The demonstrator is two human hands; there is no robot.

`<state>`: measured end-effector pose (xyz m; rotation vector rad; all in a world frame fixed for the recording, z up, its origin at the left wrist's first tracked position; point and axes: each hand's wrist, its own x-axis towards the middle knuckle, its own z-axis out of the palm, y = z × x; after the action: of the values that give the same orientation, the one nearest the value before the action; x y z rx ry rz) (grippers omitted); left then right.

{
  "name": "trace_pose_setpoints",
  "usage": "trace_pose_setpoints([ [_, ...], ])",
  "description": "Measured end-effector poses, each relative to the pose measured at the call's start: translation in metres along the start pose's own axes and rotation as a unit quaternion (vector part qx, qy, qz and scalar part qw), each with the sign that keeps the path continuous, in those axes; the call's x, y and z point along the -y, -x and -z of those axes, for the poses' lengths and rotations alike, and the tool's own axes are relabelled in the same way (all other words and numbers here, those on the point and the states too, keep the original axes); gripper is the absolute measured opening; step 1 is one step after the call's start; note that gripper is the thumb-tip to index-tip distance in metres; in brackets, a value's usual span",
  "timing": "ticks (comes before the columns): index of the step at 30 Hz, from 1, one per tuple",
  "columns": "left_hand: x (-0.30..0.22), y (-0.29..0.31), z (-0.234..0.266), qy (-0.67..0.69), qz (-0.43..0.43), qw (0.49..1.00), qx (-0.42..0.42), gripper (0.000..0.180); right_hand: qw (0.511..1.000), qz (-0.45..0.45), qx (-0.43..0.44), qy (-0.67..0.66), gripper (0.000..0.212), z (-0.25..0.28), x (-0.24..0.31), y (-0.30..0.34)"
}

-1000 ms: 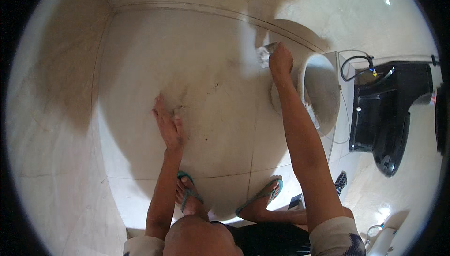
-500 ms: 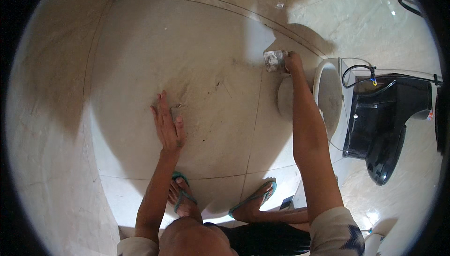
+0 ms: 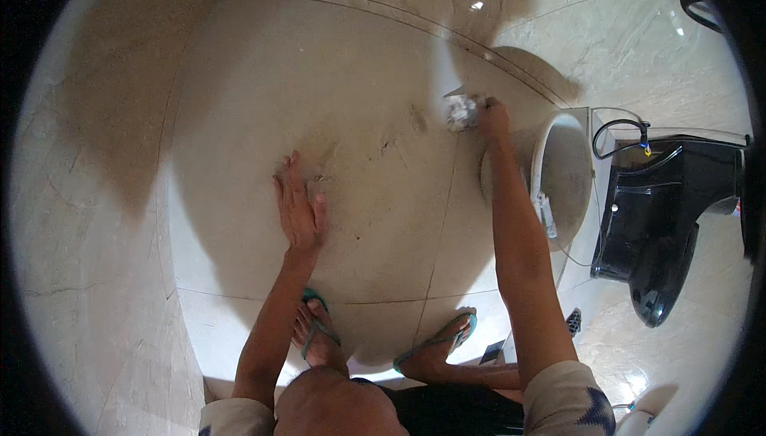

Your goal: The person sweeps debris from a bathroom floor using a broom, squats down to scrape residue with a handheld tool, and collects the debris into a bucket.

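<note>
One left hand point(image 3: 302, 211), fingers slightly spread and gripping nothing, is resting on the tiled floor point(image 3: 247, 101) beyond two teal flip-flops point(image 3: 321, 329). Left of one right hand point(image 3: 493, 119), one smeared scraper point(image 3: 461, 113) is jutting from its clenched fingers; one pale bucket point(image 3: 573, 165) is holding a whitish object point(image 3: 547, 214), kind unclear, near one black toilet point(image 3: 662, 220).

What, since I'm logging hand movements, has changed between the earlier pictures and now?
The right hand and its flat-bladed tool have moved back from the far wall, toward the person. Nothing was visibly picked up or let go. The left hand stays open, palm down, on the floor.
</note>
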<state>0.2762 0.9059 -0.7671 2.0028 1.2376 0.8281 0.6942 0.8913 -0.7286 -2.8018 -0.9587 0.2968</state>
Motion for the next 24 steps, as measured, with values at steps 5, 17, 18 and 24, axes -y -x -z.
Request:
trace_pose_setpoints([
  [5, 0.003, 0.001, 0.000, 0.019, -0.007, 1.000, 0.000, 0.075, 0.985, 0.162, 0.038, -0.049, 0.019, -0.028, 0.053, 0.061],
  [17, 0.002, 0.000, 0.002, -0.003, -0.011, 1.000, 0.002, 0.076, 0.983, 0.176, 0.056, -0.007, 0.032, -0.023, 0.087, 0.045],
  [18, 0.002, 0.001, 0.002, 0.001, -0.014, 1.000, 0.000, 0.076, 0.976, 0.207, 0.070, -0.009, 0.032, -0.032, 0.097, 0.061],
  [24, 0.003, 0.002, 0.006, 0.025, -0.009, 1.000, 0.008, 0.076, 0.980, 0.192, 0.054, -0.027, 0.032, -0.029, 0.124, 0.095],
])
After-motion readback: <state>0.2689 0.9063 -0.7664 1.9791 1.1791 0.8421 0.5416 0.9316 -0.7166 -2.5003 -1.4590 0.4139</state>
